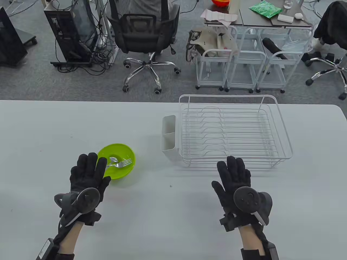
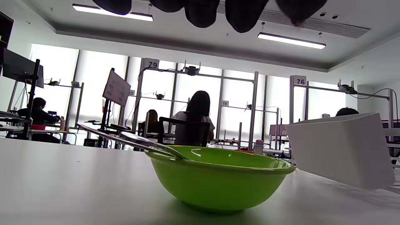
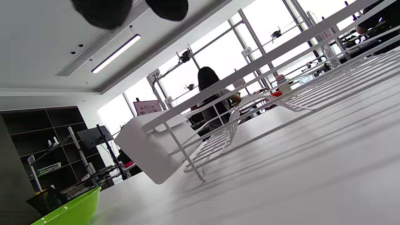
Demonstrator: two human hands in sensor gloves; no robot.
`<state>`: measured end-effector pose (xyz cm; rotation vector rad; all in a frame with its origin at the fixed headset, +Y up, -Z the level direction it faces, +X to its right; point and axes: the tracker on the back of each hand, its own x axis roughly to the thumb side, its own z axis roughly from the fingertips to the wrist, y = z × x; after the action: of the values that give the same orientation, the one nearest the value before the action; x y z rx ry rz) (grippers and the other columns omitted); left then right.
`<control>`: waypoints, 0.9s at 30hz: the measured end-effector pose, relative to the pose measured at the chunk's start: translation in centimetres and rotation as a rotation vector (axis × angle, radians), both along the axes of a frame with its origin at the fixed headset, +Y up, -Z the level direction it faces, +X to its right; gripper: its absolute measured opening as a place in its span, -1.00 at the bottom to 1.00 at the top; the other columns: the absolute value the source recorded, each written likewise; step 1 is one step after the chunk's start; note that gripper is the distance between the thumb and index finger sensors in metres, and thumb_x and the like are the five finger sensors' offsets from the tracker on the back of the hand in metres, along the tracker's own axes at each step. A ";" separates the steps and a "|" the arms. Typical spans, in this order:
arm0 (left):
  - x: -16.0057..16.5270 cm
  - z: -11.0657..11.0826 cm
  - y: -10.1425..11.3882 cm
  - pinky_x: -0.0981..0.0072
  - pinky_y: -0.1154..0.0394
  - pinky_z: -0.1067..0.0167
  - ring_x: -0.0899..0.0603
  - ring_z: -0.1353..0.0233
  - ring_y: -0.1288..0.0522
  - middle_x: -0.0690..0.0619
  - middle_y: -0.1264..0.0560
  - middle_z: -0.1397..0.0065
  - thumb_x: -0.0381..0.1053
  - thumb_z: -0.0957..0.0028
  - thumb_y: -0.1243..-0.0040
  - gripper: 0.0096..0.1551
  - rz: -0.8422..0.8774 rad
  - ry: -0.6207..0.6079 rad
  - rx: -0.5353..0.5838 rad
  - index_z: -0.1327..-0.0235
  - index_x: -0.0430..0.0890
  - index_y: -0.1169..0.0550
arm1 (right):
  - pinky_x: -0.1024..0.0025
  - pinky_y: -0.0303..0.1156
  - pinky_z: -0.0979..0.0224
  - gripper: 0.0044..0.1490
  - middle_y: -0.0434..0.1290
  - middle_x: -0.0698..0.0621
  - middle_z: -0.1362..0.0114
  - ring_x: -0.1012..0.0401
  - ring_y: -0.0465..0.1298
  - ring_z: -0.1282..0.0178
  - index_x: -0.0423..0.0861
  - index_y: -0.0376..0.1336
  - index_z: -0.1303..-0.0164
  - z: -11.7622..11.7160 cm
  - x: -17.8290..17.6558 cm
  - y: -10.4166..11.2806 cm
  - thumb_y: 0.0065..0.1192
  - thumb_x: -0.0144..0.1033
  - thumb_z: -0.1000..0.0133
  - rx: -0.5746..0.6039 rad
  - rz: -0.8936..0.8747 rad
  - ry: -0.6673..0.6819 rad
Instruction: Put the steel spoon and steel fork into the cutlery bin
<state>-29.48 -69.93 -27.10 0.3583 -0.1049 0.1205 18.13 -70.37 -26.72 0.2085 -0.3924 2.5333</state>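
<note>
A steel fork [image 1: 123,163] and a steel spoon [image 1: 112,159] lie in a green bowl [image 1: 127,154] on the table; their handles stick out over the bowl's rim in the left wrist view [image 2: 125,139]. The white cutlery bin [image 1: 169,136] hangs on the left end of a white wire dish rack [image 1: 282,130]; it also shows in the left wrist view [image 2: 340,150] and the right wrist view [image 3: 143,147]. My left hand [image 1: 88,173] lies flat and open, fingers over the bowl's left edge. My right hand [image 1: 234,176] lies flat and open just in front of the rack. Both hold nothing.
The grey table [image 1: 168,216] stretches wide in front of the bowl and rack. Beyond its far edge stand an office chair [image 1: 146,40], computer towers and white trolleys [image 1: 235,67] on the floor.
</note>
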 end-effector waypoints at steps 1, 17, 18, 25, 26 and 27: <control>0.0 0.0 0.0 -0.30 -0.11 -0.57 -0.27 -0.79 0.02 -0.02 -0.08 -0.86 0.31 -0.17 0.24 -0.25 -0.010 0.000 0.000 -0.69 0.20 -0.20 | -0.21 -0.28 -0.58 -0.11 -0.19 -0.03 -0.75 -0.03 -0.31 -0.75 0.02 0.01 -0.68 0.0 0.0 -0.1 0.06 0.07 -0.13 -0.004 -0.001 0.001; -0.8 -0.2 -0.1 -0.30 -0.11 -0.57 -0.26 -0.79 0.00 -0.01 -0.10 -0.86 0.31 -0.17 0.21 -0.25 0.006 0.017 -0.020 -0.69 0.20 -0.21 | -0.23 -0.28 -0.58 -0.11 -0.17 -0.05 -0.75 -0.05 -0.30 -0.76 0.01 0.01 -0.67 0.0 0.1 -0.1 0.06 0.07 -0.13 -0.010 -0.024 -0.001; -0.9 -0.2 -0.1 -0.30 -0.12 -0.57 -0.26 -0.79 0.00 -0.01 -0.11 -0.86 0.31 -0.17 0.20 -0.26 0.006 0.018 -0.021 -0.68 0.20 -0.21 | -0.23 -0.27 -0.58 -0.11 -0.17 -0.05 -0.75 -0.05 -0.30 -0.76 0.01 0.02 -0.67 0.0 0.2 -0.1 0.06 0.07 -0.13 -0.010 -0.024 -0.001; -2.3 -0.4 0.3 -0.30 -0.14 -0.57 -0.25 -0.79 -0.02 0.00 -0.12 -0.85 0.28 -0.18 0.18 -0.28 0.023 0.062 -0.008 -0.67 0.20 -0.23 | -0.23 -0.27 -0.58 -0.11 -0.17 -0.06 -0.75 -0.07 -0.29 -0.76 0.01 0.02 -0.67 0.0 0.4 0.0 0.06 0.07 -0.13 -0.013 -0.038 -0.005; -2.6 -0.5 0.3 -0.29 -0.14 -0.57 -0.25 -0.79 -0.02 0.00 -0.12 -0.85 0.28 -0.18 0.18 -0.28 0.030 0.070 -0.010 -0.67 0.20 -0.23 | -0.23 -0.27 -0.58 -0.12 -0.17 -0.06 -0.75 -0.06 -0.29 -0.76 0.01 0.02 -0.67 0.0 0.5 0.0 0.06 0.07 -0.13 -0.013 -0.039 -0.004; -2.9 -0.5 0.3 -0.29 -0.14 -0.57 -0.26 -0.79 -0.02 0.00 -0.13 -0.85 0.28 -0.18 0.17 -0.28 0.036 0.078 -0.011 -0.67 0.20 -0.24 | -0.23 -0.27 -0.57 -0.12 -0.17 -0.06 -0.75 -0.07 -0.29 -0.76 0.01 0.02 -0.67 0.0 0.5 0.0 0.06 0.07 -0.13 -0.012 -0.039 -0.004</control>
<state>-32.38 -69.62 -27.64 0.3535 -0.0205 0.1423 18.62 -70.38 -26.74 0.1890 -0.3787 2.4979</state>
